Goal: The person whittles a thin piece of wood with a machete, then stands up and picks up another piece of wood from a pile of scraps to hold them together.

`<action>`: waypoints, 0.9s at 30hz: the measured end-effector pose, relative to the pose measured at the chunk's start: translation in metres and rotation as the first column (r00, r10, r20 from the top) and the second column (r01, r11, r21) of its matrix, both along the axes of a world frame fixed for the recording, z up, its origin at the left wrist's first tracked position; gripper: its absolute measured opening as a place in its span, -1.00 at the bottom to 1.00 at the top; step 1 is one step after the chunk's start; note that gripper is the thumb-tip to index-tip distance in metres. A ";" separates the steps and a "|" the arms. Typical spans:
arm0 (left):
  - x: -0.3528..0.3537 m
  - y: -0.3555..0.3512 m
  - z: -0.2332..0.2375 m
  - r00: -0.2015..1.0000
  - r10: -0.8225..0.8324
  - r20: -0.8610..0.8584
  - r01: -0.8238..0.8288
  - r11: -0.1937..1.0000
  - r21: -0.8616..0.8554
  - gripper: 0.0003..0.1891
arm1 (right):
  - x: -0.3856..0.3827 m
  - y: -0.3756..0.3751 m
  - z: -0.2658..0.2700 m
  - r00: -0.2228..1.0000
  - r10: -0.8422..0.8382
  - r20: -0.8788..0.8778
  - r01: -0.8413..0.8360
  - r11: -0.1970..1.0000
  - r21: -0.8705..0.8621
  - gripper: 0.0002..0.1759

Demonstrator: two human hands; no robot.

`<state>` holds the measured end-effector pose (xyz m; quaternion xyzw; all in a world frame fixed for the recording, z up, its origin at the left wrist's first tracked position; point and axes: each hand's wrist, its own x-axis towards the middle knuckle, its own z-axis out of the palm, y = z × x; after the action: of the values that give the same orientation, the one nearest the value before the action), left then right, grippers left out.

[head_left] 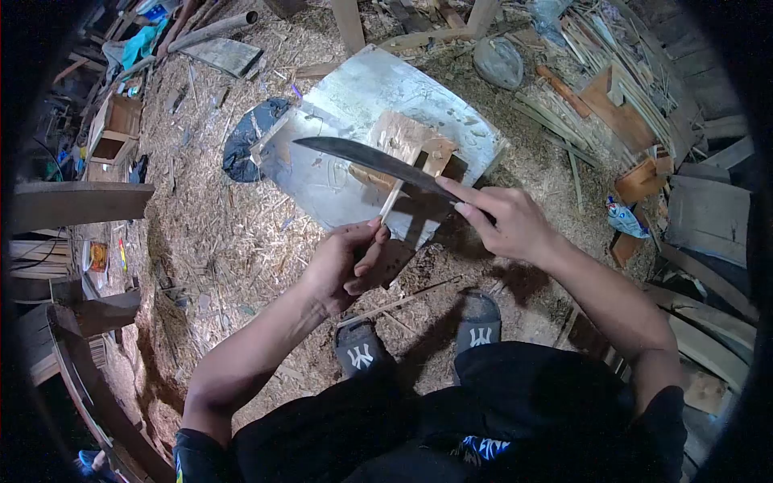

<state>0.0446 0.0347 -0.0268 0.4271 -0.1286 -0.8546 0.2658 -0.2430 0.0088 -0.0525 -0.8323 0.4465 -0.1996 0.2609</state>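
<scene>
My right hand (511, 221) is closed round the handle end of a long machete (366, 157), its index finger stretched along the back of the blade. The dark curved blade points to the left and crosses over a thin wooden stick (390, 203). My left hand (354, 253) pinches the stick's near end between thumb and fingers, and the stick slants up and away toward the blade. Beneath the blade lies a wooden block (398, 133), partly hidden by it. The block rests on a pale, stained sheet (346, 92) on the ground.
Wood shavings (241, 241) cover the floor. A black plastic bag (250, 137) lies left of the sheet, a clear plastic bag (498, 63) beyond it. Wood strips (620, 80) pile up at right. Thin sticks (403, 302) lie by my slides (362, 346). A wooden beam (80, 201) juts in from the left.
</scene>
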 end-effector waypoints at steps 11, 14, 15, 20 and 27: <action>0.007 0.003 -0.011 0.957 0.065 -0.284 -0.021 0.987 0.157 -0.69 | 0.003 -0.002 0.005 0.997 0.024 -0.076 -0.023 1.000 0.012 -0.43; 0.008 0.002 -0.011 0.949 0.075 -0.306 -0.019 0.984 0.180 -0.69 | -0.002 -0.009 -0.001 0.999 -0.001 -0.035 0.000 1.000 -0.028 -0.44; 0.008 0.002 -0.012 0.942 0.092 -0.324 -0.029 0.981 0.193 -0.69 | -0.003 -0.012 0.000 0.999 -0.002 -0.035 0.001 1.000 -0.029 -0.44; 0.005 0.003 -0.009 0.925 0.134 -0.356 -0.050 0.970 0.237 -0.71 | 0.000 -0.013 0.008 0.999 -0.008 -0.049 0.009 1.000 0.027 -0.47; 0.003 0.005 -0.005 0.962 0.109 -0.251 -0.058 0.977 0.203 -0.71 | 0.001 -0.012 0.019 0.988 -0.098 -0.116 0.131 0.938 0.320 -0.45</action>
<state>0.0479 0.0400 -0.0316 0.3400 0.0094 -0.8997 0.2737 -0.2420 -0.0036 -0.0334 -0.7590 0.5333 -0.0963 0.3609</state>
